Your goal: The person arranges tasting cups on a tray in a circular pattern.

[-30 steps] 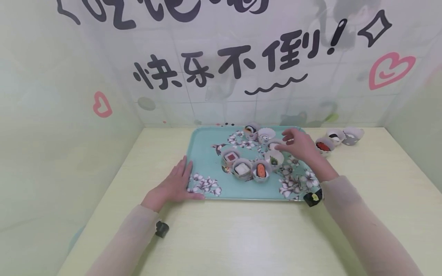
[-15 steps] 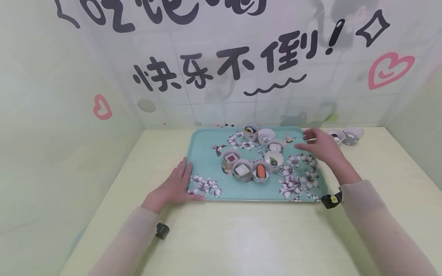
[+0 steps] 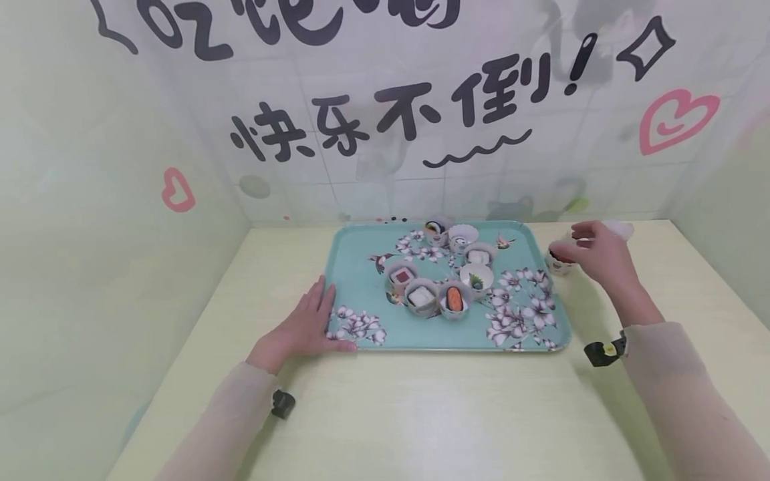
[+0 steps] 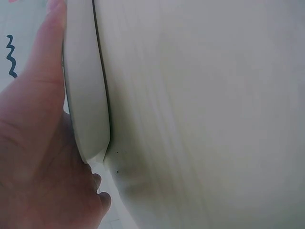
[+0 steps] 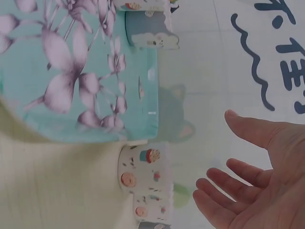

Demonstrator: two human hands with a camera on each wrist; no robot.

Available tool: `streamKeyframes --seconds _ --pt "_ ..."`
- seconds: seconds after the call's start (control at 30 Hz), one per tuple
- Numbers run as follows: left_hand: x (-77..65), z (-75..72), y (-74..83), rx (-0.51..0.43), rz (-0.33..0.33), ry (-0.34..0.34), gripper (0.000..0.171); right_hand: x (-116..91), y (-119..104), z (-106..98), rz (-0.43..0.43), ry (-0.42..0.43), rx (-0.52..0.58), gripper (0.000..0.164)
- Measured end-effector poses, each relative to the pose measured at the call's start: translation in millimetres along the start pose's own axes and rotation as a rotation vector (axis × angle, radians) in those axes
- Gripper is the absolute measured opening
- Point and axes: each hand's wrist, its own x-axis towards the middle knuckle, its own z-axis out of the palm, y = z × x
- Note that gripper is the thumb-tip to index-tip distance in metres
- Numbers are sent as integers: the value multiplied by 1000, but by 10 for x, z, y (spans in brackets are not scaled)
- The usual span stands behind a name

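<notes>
My left hand (image 3: 303, 321) rests against the near left corner of the turquoise flowered tray (image 3: 361, 257), fingers straight along its left rim. In the left wrist view, the thumb side of that hand lies along the tray's pale edge (image 4: 88, 86). Past the tray's right side, my right hand (image 3: 607, 260) hovers over small paper cups, partly covering a cup with a red-topped piece (image 3: 559, 266). The right wrist view shows this hand with thumb and fingers apart, nothing between them, beside a cupcake-print cup (image 5: 143, 167).
Several paper cups stand in a curved line on the tray, among them one with an orange-topped sushi piece (image 3: 454, 299) and one with a green leaf (image 3: 478, 280). Another pale cup (image 3: 621, 230) shows behind my right hand. A printed wall (image 3: 391, 153) rises behind the table (image 3: 421, 407).
My right hand has moved right, from above the cups on the tray to the cups beyond its right side. The left hand stays at the tray's corner.
</notes>
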Motion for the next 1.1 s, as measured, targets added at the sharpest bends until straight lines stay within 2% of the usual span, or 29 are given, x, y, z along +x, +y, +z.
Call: streamKeyframes --seconds 0.17,0.57,1.1 --pt "7 13 -12 1 0 0 132 25 118 -22 38 5 -9 85" --pt "5 16 -7 6 -3 4 132 72 287 8 74 -10 -20 84" --pt "23 37 -31 10 -7 -5 134 191 351 122 71 -64 -68 81"
